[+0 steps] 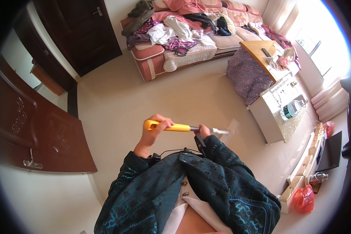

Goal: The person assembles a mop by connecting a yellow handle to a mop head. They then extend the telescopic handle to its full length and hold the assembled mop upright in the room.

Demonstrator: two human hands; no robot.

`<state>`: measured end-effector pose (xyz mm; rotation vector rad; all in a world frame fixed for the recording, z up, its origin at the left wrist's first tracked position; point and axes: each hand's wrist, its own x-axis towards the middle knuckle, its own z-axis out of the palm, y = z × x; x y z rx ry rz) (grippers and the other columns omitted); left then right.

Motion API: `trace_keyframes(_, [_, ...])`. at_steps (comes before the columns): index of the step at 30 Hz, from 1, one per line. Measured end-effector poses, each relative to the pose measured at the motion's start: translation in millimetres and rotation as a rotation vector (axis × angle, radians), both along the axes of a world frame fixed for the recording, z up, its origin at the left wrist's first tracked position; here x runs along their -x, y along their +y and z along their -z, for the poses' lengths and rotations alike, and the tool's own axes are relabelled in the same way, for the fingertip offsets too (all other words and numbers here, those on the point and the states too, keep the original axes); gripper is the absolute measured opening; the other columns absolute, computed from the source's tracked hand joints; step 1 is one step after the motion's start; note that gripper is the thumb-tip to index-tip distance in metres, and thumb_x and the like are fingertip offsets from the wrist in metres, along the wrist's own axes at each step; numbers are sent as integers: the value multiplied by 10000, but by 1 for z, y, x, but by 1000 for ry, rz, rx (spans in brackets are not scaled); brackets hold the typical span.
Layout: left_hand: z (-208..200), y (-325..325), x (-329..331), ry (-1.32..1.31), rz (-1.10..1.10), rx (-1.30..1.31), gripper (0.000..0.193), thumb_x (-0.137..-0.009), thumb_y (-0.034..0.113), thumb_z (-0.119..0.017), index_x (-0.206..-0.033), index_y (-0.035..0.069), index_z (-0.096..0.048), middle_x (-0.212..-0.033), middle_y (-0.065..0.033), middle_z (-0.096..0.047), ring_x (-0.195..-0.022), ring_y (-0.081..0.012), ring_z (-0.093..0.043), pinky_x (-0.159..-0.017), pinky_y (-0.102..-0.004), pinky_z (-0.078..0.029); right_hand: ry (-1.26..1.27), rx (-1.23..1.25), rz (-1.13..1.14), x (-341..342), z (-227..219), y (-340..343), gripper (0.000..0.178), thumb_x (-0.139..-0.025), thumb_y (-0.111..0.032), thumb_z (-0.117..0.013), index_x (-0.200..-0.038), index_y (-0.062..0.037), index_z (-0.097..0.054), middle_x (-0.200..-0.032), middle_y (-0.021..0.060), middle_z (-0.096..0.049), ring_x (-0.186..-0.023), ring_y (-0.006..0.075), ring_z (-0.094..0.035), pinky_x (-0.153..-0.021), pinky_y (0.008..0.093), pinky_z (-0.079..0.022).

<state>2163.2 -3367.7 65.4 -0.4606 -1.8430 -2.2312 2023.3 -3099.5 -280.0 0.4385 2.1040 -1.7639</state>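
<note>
A flat mop (180,127) with a yellow grip and a grey-and-white pole slants across in front of my body. My left hand (156,128) wraps round the yellow end, near its hanging hole. Further along the pole, my right hand (203,132) is closed on the darker section just past the yellow grip. The pole runs rightward and down to a pale, blurred flat head on the tiled floor (152,97). Dark patterned sleeves cover both my forearms.
A sofa (144,64) heaped with clothes stands at the far side. To the right are a cloth-draped table (249,74), a white cabinet (267,117) bearing a large bottle (291,110), and a low unit with a red bag (303,199). An open brown door (46,132) stands left.
</note>
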Motion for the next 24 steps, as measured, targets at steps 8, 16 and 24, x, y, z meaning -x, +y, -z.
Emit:
trace_keyframes(8, [-4,-65,-46,211,-327,148,100,-849,13,-592,-780,56,-533,-749,-76,-649,-758,-203,-654,-845,-391,-503,-326,644,330,-1,-109,-169,151,-828,-65,-570,-935,6,-493,-810,126,-602,-695,259,-642,-539,413,-538])
trace_keyframes(16, [10,-69,-26,286,-243,108,139,-822,-39,-595,-802,58,-496,-746,-88,-646,-738,-208,-660,-810,-380,-521,-326,525,436,-8,-120,-156,95,-847,-128,-544,-852,-33,-537,-747,90,-573,-646,223,-590,-535,361,-506])
trace_keyframes(24, [19,-1,24,232,114,65,135,-821,-30,-616,-809,55,-512,-762,-96,-654,-777,-220,-674,-774,-348,-547,-277,603,699,-40,-92,-24,146,-811,-83,-566,-915,7,-515,-806,137,-635,-642,256,-633,-522,374,-547])
